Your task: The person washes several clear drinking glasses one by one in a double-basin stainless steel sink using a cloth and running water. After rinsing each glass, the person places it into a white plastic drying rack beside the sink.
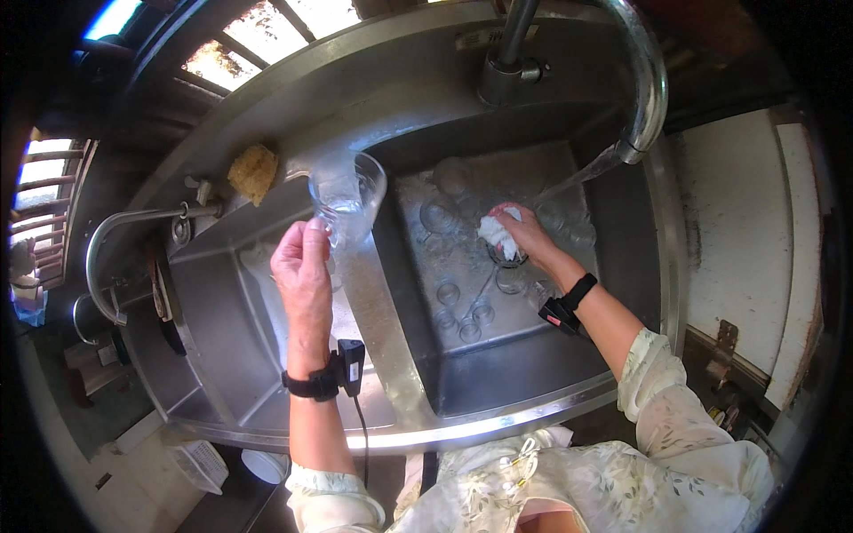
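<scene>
My left hand pinches the handle of a clear glass pitcher, holding it over the divider between two sink basins. In the right basin, my right hand grips a wet white cloth. Just below the cloth is the rim of a glass, partly hidden. Several small glass cups and larger glass vessels lie about the basin floor in shallow water. From the curved faucet a stream of water runs towards my right hand.
A yellow sponge rests on the back ledge of the steel sink. A second faucet arches over the basins at left. To the right stands a white panel. Below left are a white plastic basket and a round white container.
</scene>
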The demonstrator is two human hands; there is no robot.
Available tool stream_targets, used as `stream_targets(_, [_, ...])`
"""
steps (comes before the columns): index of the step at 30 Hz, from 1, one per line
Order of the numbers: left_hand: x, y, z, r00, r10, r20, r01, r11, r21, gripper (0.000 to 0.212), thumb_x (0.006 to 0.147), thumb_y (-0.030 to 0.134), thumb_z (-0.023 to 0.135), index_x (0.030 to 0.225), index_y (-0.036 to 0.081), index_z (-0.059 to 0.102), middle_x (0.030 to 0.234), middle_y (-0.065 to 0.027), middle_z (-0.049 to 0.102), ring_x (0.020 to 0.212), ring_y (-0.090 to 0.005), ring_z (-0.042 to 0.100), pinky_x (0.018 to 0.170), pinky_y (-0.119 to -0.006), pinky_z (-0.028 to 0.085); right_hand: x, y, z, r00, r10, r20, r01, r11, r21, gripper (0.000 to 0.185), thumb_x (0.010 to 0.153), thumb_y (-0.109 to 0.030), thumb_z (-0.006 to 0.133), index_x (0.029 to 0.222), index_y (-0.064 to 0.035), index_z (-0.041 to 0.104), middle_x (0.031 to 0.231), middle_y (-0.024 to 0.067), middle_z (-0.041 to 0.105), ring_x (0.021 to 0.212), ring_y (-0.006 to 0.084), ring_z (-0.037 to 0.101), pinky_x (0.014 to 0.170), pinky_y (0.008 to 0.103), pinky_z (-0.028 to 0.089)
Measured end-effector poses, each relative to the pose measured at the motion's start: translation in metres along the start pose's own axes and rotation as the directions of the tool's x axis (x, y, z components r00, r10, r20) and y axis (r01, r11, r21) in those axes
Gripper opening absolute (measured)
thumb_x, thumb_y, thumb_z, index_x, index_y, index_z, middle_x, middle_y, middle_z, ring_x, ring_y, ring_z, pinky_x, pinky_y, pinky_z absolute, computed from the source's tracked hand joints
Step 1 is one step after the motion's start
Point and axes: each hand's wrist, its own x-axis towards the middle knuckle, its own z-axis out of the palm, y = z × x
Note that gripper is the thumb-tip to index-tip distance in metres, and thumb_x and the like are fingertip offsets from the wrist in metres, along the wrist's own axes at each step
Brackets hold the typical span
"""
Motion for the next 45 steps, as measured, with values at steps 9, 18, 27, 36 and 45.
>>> stream_targets(9, [0.015,-0.042,-0.001,0.986,0.087,-0.142,-0.099,0.992,-0.079,0.029,0.104,0.027,0.053,0.092,0.004,0.065,0.088,-0.0012,0.064,0.089,-0.0087,0.055,0.087,-0.027,0.043,0.091,0.032,0.033,0.978,0.008,-0.208,-0.068,0.957,-0.284,0.041,0.094,-0.037,0.064,0.109,0.0010,0.067,0.094,0.0099,0.067,0.068,0.0149,0.060,0.059,0.0330,0.051])
stream_targets(18, [0.012,-0.066,-0.006,0.965,0.032,-0.261,-0.071,0.987,-0.142,0.031,0.105,0.031,0.049,0.094,0.005,0.063,0.097,-0.0019,0.065,0.100,-0.0122,0.055,0.093,-0.030,0.041,0.138,0.046,0.042,0.926,0.037,-0.377,-0.210,0.878,-0.430,0.066,0.088,-0.051,0.063,0.119,0.0067,0.064,0.122,0.0276,0.064,0.119,0.0366,0.060,0.097,0.0388,0.046])
stream_targets(27, [-0.004,-0.058,0.011,0.909,0.186,-0.372,-0.110,0.970,0.215,0.045,0.103,0.028,0.051,0.138,0.001,0.041,0.136,-0.0162,0.048,0.128,-0.0263,0.045,0.109,-0.040,0.032,0.086,0.023,0.009,0.863,-0.070,-0.501,-0.187,0.876,-0.445,0.048,0.086,-0.029,0.065,0.119,0.0064,0.062,0.099,0.0235,0.070,0.100,0.0322,0.068,0.089,0.0401,0.051])
stream_targets(36, [-0.086,-0.066,0.108,0.994,0.023,-0.110,-0.018,0.999,0.050,0.077,0.090,0.016,0.067,0.152,0.003,0.024,0.153,-0.0173,0.028,0.137,-0.0311,0.036,0.111,-0.043,0.031,-0.024,-0.049,-0.049,0.960,-0.092,-0.266,-0.001,0.944,-0.331,0.024,0.084,-0.013,0.060,0.099,0.0017,0.071,0.087,0.0066,0.068,0.071,0.0165,0.063,0.060,0.0330,0.049])
stream_targets(45, [-0.060,-0.118,0.200,0.773,-0.305,0.556,0.634,0.376,-0.676,0.068,0.087,0.042,0.074,0.142,0.016,0.044,0.142,-0.0085,0.051,0.130,-0.0289,0.050,0.103,-0.047,0.045,-0.100,-0.087,-0.048,0.995,0.099,-0.004,-0.099,0.995,-0.012,0.032,0.091,-0.028,0.067,0.102,0.0017,0.066,0.085,0.0071,0.067,0.068,0.0144,0.064,0.054,0.0299,0.050])
